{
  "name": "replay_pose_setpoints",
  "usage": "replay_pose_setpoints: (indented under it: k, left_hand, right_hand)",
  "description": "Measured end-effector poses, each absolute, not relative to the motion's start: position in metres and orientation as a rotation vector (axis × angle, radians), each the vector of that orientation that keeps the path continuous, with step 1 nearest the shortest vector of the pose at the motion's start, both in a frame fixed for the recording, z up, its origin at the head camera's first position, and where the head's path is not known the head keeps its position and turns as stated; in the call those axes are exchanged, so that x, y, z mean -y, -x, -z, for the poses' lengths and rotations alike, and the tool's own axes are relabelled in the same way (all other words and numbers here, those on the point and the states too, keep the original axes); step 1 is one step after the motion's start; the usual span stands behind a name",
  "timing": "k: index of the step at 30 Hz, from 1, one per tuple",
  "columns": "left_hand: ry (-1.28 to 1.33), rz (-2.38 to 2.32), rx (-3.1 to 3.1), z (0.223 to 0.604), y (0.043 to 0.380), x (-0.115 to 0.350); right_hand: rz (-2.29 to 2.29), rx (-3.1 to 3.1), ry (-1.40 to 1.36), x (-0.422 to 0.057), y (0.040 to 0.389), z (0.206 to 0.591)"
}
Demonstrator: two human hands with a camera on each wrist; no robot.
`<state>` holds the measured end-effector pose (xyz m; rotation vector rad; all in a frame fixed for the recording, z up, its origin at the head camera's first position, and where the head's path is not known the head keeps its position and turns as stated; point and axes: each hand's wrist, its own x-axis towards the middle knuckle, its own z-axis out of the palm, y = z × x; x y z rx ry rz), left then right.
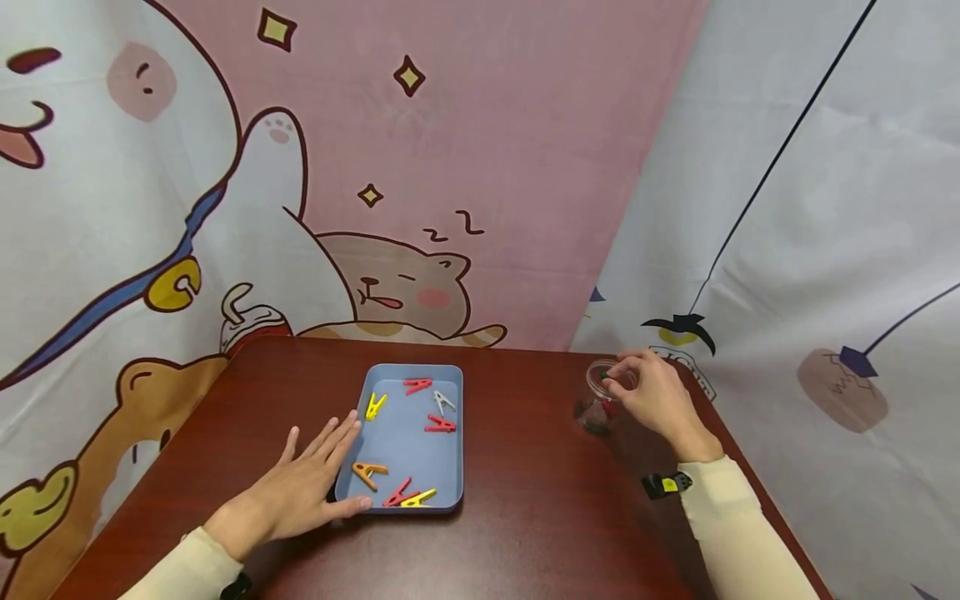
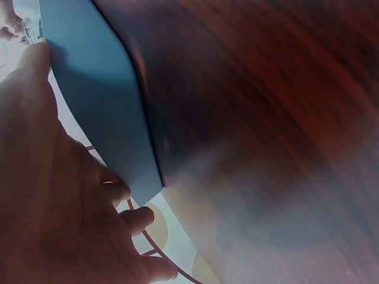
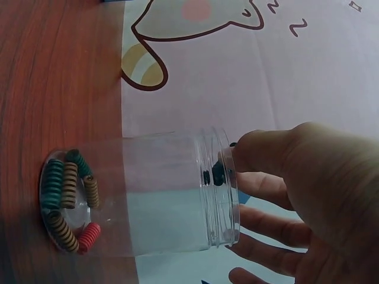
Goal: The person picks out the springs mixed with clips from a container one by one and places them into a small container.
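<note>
Beside the left rim of the blue-grey tray, my left hand lies with fingers straight and spread, its fingertips and thumb right at the edge. In the left wrist view those fingers run along the tray's outer wall. My right hand is over the mouth of a clear jar. Its thumb and forefinger pinch a small dark green piece, partly hidden by the rim and fingertips. Several ribbed, coil-like pieces lie at the jar's bottom, including a green one, a tan one and a red one.
Inside the tray lie several small spring clips, among them a yellow clip, a grey clip, a red clip and an orange clip. The brown table ends at a cartoon-printed cloth behind and to the right.
</note>
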<state>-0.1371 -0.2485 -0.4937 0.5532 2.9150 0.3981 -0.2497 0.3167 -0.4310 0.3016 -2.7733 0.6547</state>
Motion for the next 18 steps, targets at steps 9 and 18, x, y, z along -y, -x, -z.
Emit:
replay_pose_setpoints:
  k: [9, 18]
  left_hand:
    - [-0.548, -0.391, -2.915, 0.4952, 0.1386, 0.2477]
    - [-0.560, -0.396, -2.911, 0.4958, 0.1399, 0.2460]
  right_hand:
    - [-0.647, 2.767, -0.294, -0.3175, 0.2490, 0.4342]
    - [-0.635, 2.736, -0.288, -0.3195, 0.2489, 0.4384]
